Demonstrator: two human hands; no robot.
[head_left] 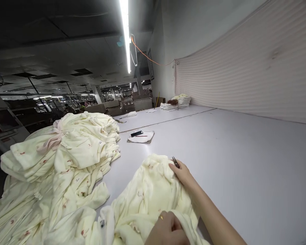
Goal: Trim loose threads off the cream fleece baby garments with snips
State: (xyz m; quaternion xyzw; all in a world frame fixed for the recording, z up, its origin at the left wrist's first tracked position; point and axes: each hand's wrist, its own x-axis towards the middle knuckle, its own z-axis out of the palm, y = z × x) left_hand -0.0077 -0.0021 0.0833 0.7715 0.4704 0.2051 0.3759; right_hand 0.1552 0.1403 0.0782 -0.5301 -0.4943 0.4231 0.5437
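Observation:
A cream fleece garment [153,185] with small reddish prints lies bunched on the table in front of me. My left hand [168,229], with a ring on one finger, is closed on a fold of it near the bottom edge of the view. At the garment's far right side, my right hand [181,172] holds dark thread snips [175,162], their tips pointing up and away. The thumb of that hand rests against the fabric. Some fingers of both hands are hidden.
A large heap of similar cream garments [84,146] covers the left side. Farther out on the pale table [244,163] lie a pad of papers [149,137] with a black object [137,133] on it, and folded white stacks [182,101]. A pink striped cloth [244,68] hangs along the right wall.

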